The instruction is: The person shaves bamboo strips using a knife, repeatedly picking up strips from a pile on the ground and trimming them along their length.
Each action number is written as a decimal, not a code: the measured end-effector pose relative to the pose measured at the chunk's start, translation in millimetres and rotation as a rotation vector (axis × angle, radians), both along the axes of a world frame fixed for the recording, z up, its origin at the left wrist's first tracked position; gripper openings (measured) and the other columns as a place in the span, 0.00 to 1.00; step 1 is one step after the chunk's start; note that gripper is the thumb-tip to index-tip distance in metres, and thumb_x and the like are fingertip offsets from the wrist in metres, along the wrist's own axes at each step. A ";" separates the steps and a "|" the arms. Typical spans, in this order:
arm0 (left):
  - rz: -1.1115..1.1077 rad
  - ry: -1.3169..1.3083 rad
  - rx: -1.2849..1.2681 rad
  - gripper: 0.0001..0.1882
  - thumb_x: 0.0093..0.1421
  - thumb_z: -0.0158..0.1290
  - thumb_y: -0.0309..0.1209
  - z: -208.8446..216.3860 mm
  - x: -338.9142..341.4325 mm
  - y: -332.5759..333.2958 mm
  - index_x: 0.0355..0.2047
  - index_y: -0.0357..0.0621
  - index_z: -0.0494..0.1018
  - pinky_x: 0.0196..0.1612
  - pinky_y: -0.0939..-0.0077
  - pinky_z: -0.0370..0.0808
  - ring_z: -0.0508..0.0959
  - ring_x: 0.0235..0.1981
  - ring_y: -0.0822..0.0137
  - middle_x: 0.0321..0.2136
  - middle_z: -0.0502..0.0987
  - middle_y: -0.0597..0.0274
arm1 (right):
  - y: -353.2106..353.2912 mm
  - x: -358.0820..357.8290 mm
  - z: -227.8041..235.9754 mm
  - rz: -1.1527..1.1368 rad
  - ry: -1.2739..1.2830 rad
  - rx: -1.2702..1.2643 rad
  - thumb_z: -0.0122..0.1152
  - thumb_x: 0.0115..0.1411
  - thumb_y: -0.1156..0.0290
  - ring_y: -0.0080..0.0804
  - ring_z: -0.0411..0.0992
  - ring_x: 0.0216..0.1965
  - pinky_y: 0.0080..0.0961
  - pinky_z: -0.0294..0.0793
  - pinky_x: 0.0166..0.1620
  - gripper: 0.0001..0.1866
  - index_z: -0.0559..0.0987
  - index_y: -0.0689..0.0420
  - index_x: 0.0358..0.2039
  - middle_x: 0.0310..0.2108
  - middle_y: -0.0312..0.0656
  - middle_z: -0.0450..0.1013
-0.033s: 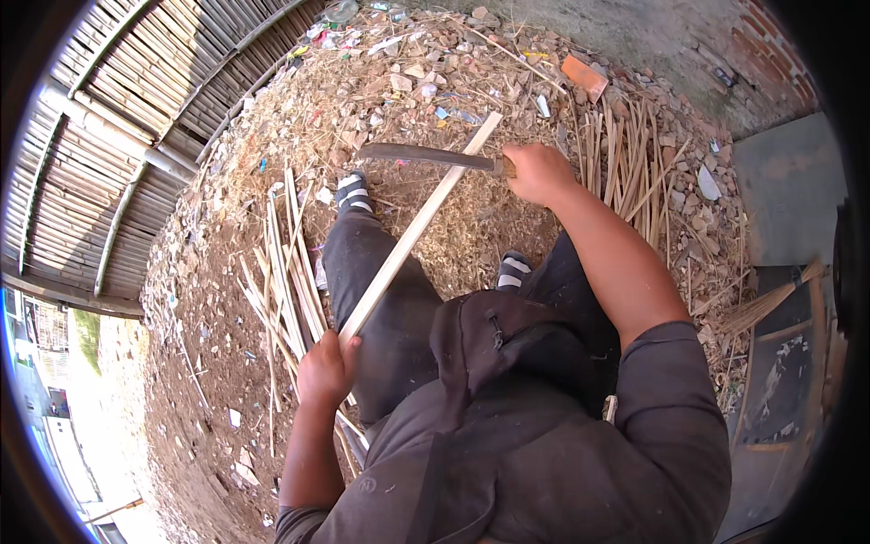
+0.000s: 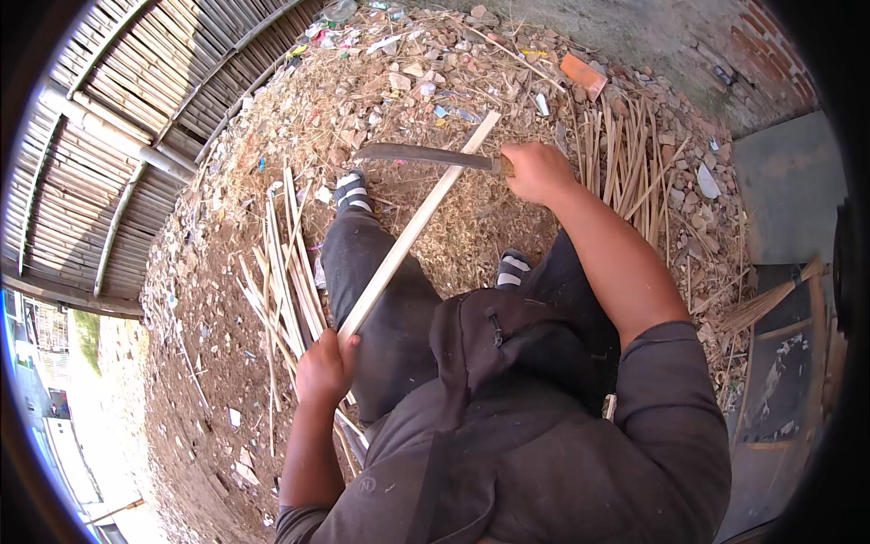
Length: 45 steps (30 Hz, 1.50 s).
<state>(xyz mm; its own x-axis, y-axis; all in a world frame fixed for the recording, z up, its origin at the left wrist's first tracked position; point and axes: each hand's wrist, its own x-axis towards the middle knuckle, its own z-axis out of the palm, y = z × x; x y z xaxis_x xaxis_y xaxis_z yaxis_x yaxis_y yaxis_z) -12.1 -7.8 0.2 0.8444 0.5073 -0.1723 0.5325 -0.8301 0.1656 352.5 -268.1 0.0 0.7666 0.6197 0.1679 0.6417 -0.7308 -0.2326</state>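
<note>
My left hand (image 2: 326, 370) is closed round the lower end of a long pale bamboo strip (image 2: 403, 238). The strip slants up and away to the right, past my left thigh. In my right hand (image 2: 538, 172) is the handle of a machete (image 2: 426, 156), its dark, slightly curved blade pointing left. The blade lies across the strip near its far end; whether it bites into the strip cannot be made out. My fingers hide most of the handle.
Split strips lie in a pile (image 2: 288, 263) beside my left leg and another pile (image 2: 625, 163) at the right. Rubble and dry straw cover the ground. An orange brick (image 2: 584, 77) lies near the far wall (image 2: 671, 45). A bamboo fence (image 2: 118, 118) stands left, a straw broom (image 2: 770, 297) right.
Hardly anything differs. The blade and the strip's far end have shifted very slightly to the left; both hands keep their grip.
</note>
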 end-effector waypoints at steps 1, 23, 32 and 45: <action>-0.009 -0.001 -0.006 0.25 0.66 0.47 0.53 2.1 -0.8 -0.5 0.30 0.40 0.67 0.36 0.43 0.73 0.78 0.31 0.36 0.26 0.78 0.38 | -0.1 -1.7 0.1 0.017 -0.010 -0.013 0.63 0.47 0.71 0.50 0.78 0.35 0.49 0.76 0.38 0.10 0.77 0.54 0.33 0.28 0.47 0.77; -0.040 -0.162 0.040 0.20 0.66 0.50 0.45 -18.7 -37.0 14.7 0.28 0.40 0.66 0.26 0.43 0.72 0.77 0.23 0.36 0.19 0.75 0.40 | -38.1 66.8 -30.2 -0.510 0.266 0.701 0.60 0.51 0.62 0.52 0.78 0.38 0.42 0.75 0.42 0.17 0.82 0.57 0.40 0.33 0.53 0.79; -0.073 -0.143 0.078 0.23 0.67 0.49 0.49 0.9 -11.4 2.2 0.27 0.40 0.66 0.28 0.44 0.73 0.78 0.24 0.37 0.20 0.76 0.41 | 9.6 -11.1 16.4 0.257 0.145 -0.075 0.64 0.47 0.68 0.49 0.76 0.32 0.44 0.72 0.36 0.11 0.78 0.57 0.32 0.26 0.49 0.76; -0.050 -0.087 0.043 0.23 0.66 0.49 0.49 -6.4 -8.0 7.5 0.28 0.39 0.66 0.31 0.43 0.74 0.78 0.27 0.35 0.23 0.77 0.39 | 2.1 10.5 -21.4 0.079 0.099 0.170 0.62 0.49 0.68 0.52 0.77 0.32 0.46 0.74 0.36 0.10 0.78 0.57 0.33 0.26 0.50 0.76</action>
